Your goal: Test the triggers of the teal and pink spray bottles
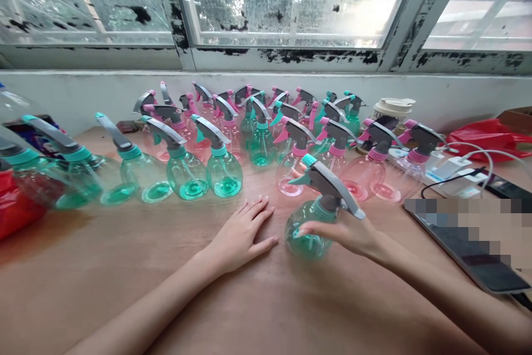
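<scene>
My left hand (243,236) is lying palm down, fingers (251,212) spreading forward, left thumb (265,245) pointing toward my right hand (353,233). That one, near it, is holding a curved grip, right thumb (318,229) stretching leftward. Behind them, my bare forearms (162,295) are slanting outward.

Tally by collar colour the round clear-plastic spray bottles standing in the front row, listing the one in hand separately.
Green-collared round clear-plastic spray bottles, front row: 5
Pink-collared round clear-plastic spray bottles, front row: 4
Green-collared round clear-plastic spray bottle in the right hand: 1
Total: 10
</scene>
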{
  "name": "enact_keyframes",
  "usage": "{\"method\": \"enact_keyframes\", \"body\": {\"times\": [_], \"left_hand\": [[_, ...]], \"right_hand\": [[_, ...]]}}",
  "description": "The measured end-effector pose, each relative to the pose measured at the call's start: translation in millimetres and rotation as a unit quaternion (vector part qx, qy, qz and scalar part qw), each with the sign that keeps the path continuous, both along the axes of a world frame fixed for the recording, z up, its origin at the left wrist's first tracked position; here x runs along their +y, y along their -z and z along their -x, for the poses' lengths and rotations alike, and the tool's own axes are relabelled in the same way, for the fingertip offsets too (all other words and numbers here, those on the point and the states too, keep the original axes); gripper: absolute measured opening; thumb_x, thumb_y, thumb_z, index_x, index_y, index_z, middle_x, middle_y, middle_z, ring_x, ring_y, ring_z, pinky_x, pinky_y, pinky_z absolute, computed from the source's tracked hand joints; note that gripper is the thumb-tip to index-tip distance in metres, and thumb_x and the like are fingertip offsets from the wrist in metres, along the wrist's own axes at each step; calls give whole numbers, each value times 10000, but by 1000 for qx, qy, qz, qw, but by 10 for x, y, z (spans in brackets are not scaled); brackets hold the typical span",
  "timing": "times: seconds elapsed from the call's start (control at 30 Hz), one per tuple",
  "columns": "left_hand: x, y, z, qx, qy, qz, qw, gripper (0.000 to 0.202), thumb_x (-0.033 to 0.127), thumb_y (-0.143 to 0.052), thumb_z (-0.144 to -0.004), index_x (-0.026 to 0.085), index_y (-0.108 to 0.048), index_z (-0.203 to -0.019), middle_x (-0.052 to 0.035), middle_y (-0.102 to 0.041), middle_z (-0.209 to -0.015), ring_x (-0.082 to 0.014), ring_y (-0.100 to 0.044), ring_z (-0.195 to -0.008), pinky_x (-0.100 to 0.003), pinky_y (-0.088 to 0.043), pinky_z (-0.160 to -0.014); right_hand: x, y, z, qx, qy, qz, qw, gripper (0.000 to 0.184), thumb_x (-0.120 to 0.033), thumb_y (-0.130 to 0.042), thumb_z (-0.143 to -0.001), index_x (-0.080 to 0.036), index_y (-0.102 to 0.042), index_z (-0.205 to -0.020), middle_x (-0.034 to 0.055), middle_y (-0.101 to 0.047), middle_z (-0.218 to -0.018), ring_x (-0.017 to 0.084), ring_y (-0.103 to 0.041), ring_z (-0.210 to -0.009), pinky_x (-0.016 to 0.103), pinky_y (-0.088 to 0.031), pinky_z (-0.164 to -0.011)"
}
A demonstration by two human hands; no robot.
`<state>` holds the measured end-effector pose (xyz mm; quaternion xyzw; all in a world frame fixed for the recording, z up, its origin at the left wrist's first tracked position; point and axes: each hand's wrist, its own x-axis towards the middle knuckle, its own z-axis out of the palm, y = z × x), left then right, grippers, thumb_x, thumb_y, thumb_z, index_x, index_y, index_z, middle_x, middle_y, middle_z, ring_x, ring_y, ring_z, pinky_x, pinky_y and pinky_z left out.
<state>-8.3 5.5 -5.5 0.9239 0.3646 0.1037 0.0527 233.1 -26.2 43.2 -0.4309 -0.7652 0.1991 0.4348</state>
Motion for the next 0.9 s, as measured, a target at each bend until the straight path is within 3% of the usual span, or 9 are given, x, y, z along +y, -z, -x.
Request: {"method": "enact_keyframes", "body": {"times": [0.07,0.17,0.27,0.33,0.47,0.63,0.7,0.77,0.9], "left_hand": [[-5,-11,-4,-3,1,1,1000,598,511,-531,-952,135,-478,-1414,-162,-356,-1537,-284,-295,-1437,-485,-240,-1168],[-10,-21,-13,-1,3,2,1000,594,497,-546,-948,126,-485,-1407,-172,-362,-1532,-289,-295,-1437,-491,-238,-1168],[-26,-18,-16,-7,2,2,1000,582,488,-558,-945,128,-496,-1398,-174,-373,-1526,-288,-303,-1434,-485,-241,-1169],[-46,-13,2,-15,-2,-1,1000,565,469,-563,-949,127,-502,-1394,-176,-378,-1523,-293,-316,-1427,-490,-249,-1165],[-97,-18,135,-29,0,-14,999,449,380,-543,-975,156,-545,-1364,-147,-444,-1489,-300,-380,-1395,-497,-305,-1141],[-139,-24,391,-61,15,-41,997,337,266,-495,-993,164,-618,-1290,-93,-598,-1361,-292,-506,-1297,-466,-425,-1070],[-142,-13,438,-83,21,-55,995,307,240,-455,-1001,169,-667,-1212,-77,-682,-1240,-276,-586,-1195,-446,-487,-1010],[-145,-1,434,-98,30,-66,993,303,225,-441,-996,184,-685,-1170,-66,-715,-1171,-263,-626,-1121,-430,-521,-965],[-172,8,355,-100,42,-69,992,292,211,-504,-956,170,-670,-1193,-88,-687,-1219,-276,-611,-1147,-435,-516,-972]], "right_hand": [[-83,28,-74,-25,5,1,1000,857,-469,-790,-712,-283,-377,-1440,76,-654,-1161,229,-644,-825,387,-562,-756],[-218,44,-177,-52,32,-3,998,716,-499,-784,-718,-261,-482,-1322,87,-638,-1134,277,-632,-962,429,-536,-858],[-307,26,-219,-85,89,0,992,501,-518,-736,-765,-242,-591,-1157,74,-667,-952,269,-640,-849,389,-546,-724],[-313,-2,-192,-104,105,10,989,451,-539,-726,-765,-228,-626,-1077,64,-669,-874,248,-630,-755,360,-525,-641],[-185,-71,-6,-136,123,8,983,445,-590,-706,-758,-198,-641,-959,62,-663,-846,230,-617,-729,337,-486,-613],[163,-162,344,-185,125,15,975,461,-594,-678,-782,-169,-672,-962,69,-681,-802,270,-644,-813,354,-472,-661],[313,-192,466,-167,108,31,979,518,-555,-721,-763,-152,-670,-1083,82,-715,-865,263,-675,-821,350,-495,-689],[436,-208,560,-161,116,32,980,586,-519,-735,-766,-126,-637,-1189,135,-722,-1050,285,-683,-965,366,-511,-796],[561,-200,662,-149,134,41,979,643,-461,-740,-780,-94,-578,-1282,198,-649,-1270,329,-606,-1191,404,-477,-953]]}}
